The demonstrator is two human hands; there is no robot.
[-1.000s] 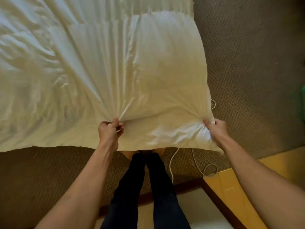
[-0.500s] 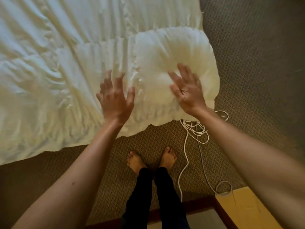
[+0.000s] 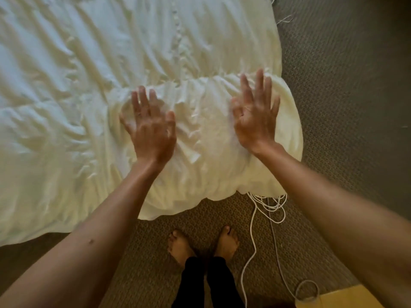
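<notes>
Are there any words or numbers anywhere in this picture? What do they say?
None: no words, labels or numbers show anywhere. The white duvet, the carpet, the white cord and the yellow surface in the corner are all plain.

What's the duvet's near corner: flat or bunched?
Bunched. The duvet corner stands puffed and creased beneath the spread left hand and right hand; the rest lies flatter on the carpet.
</notes>
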